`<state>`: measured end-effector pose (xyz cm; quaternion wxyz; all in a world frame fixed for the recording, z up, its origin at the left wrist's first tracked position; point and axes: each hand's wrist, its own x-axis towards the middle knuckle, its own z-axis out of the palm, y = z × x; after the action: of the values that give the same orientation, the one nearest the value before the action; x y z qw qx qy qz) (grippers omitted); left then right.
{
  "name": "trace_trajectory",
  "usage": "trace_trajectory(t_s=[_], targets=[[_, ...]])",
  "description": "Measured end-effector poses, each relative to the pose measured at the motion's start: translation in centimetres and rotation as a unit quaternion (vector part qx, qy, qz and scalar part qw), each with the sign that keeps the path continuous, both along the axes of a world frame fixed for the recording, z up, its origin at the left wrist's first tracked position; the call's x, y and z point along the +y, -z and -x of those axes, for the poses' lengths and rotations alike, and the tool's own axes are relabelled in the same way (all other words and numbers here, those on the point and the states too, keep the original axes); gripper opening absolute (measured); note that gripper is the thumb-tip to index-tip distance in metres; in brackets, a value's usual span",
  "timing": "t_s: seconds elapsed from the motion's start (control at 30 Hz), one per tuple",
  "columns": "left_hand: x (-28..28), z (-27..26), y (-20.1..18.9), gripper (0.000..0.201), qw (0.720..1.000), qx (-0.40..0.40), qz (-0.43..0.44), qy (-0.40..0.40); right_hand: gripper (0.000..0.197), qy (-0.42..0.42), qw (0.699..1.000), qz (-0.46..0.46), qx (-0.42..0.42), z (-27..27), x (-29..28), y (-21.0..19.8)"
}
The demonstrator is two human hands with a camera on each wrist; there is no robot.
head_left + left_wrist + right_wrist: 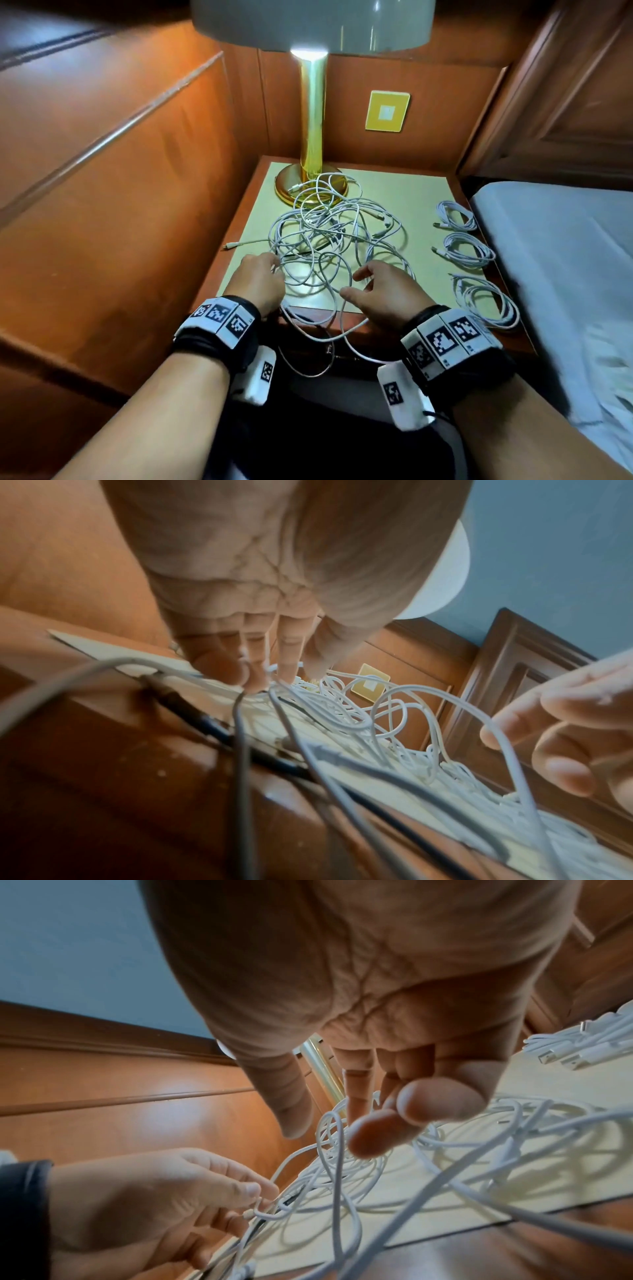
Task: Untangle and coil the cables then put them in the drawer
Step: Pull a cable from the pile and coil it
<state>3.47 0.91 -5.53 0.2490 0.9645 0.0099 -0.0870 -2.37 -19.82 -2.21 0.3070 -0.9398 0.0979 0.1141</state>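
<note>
Two hands work at the near edge of the table [424, 192], under a lamp [311, 144]. A tangle of white cables [329, 236] lies just beyond the fingers, some loops hanging over the near edge. Three coiled cables [467, 246] lie well off to the right of the fingers. The left hand [257, 281] pinches a strand at the tangle's left edge. The right hand [387, 294] has its fingers loosely curled, holding nothing.

tangle [329, 236] before lamp [311, 144] | coils [469, 250] right of tangle
</note>
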Motion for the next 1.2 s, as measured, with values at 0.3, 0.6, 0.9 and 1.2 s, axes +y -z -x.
trace_trajectory(t_s=[0.3,0.6,0.9,1.2], targets=[[-0.6,1.4,-2.2,0.019,0.917,-0.341,0.207,0.015,0.042,0.020,0.998,-0.052,-0.015,-0.1,-1.1,-0.4],[-1.3,5.6,-4.9,0.022,0.837,-0.290,0.463,0.041,0.077,-0.082,0.984,-0.094,-0.129,1.1,0.9,-1.8],[-1.0,7.9,-5.7,0.010,0.774,-0.176,0.605,0.069,0.105,-0.108,0.966,-0.089,-0.218,0.7,2.9,-1.3],[0.0,9.1,-6.1,0.010,0.753,-0.040,0.639,0.150,0.024,-0.127,0.969,-0.086,-0.193,-0.1,2.4,-1.4]])
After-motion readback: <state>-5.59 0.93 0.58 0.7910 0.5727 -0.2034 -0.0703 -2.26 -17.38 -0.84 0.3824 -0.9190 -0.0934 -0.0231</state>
